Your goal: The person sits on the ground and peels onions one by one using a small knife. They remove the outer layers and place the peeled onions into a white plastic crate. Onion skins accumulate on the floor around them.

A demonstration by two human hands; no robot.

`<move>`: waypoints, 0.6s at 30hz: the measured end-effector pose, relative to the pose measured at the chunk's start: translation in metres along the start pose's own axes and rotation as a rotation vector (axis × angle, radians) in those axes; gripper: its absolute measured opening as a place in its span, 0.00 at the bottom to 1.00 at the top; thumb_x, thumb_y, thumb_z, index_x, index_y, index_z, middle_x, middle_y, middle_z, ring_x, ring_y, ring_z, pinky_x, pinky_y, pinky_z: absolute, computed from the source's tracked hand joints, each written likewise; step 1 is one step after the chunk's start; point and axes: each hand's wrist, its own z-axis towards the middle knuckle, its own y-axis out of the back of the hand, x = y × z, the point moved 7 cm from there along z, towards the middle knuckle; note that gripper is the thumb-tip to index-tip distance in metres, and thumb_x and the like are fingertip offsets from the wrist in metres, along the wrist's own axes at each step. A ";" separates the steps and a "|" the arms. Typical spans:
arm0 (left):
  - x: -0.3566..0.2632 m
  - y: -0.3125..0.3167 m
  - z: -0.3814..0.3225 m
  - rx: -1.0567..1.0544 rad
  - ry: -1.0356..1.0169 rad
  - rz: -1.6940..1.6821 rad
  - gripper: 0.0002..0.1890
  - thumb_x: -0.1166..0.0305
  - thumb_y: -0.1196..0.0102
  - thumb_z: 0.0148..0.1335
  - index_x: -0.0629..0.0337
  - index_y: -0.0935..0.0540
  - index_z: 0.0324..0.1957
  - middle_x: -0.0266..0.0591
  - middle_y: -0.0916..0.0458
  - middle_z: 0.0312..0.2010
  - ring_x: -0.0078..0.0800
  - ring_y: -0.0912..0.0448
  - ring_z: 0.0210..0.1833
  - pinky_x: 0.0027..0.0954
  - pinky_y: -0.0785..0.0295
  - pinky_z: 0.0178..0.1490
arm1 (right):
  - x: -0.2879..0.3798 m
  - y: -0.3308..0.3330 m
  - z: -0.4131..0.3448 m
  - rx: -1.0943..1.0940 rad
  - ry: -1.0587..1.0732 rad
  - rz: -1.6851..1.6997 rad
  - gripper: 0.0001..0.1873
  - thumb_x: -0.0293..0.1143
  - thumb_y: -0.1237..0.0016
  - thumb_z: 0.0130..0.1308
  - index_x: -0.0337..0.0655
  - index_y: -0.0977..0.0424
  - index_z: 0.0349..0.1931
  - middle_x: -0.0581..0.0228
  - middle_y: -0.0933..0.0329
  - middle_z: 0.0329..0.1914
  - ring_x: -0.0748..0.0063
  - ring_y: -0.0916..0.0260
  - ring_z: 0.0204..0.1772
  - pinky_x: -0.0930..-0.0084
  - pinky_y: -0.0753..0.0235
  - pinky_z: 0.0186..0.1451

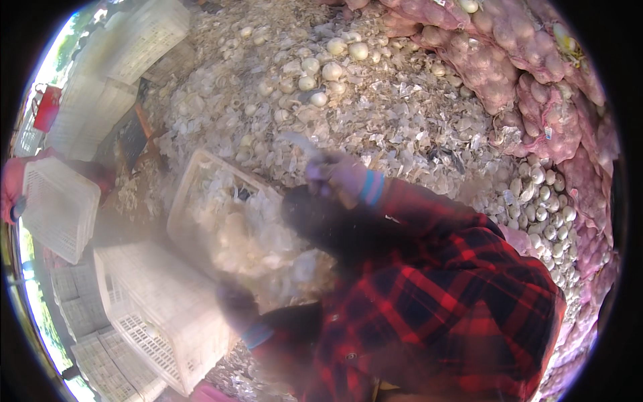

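My left hand (237, 304), in a dark glove with a striped cuff, is blurred at the near edge of a white plastic crate (166, 286). Whether its fingers grip the crate cannot be made out. Farther up, my right hand (334, 176) wears a purplish glove with a turquoise striped cuff. From its closed fingers sticks out a pale, curved, blade-like object (297, 142), too smeared to name surely. Between the hands stands a second white crate (187, 193), heaped with pale papery skins (261, 236). A dark shape (321, 216) hides part of this crate.
Dry onion skins (402, 125) cover the floor, with loose white onions (331, 71) on them. Pink mesh sacks of onions (482, 70) line the right, beside more onions (545, 211). At left another person's pink sleeve (12, 183) shows behind a crate (60, 206). Stacked crates (145, 40) stand beyond.
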 end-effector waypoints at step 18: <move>0.070 -0.094 0.085 -0.313 0.268 0.314 0.16 0.66 0.49 0.66 0.64 0.27 0.52 0.45 0.24 0.38 0.26 0.31 0.30 0.23 0.35 0.29 | 0.049 0.275 0.292 -0.373 -0.068 -1.770 0.13 0.29 0.59 0.65 0.48 0.25 0.48 0.58 0.23 0.52 0.52 0.23 0.54 0.55 0.23 0.52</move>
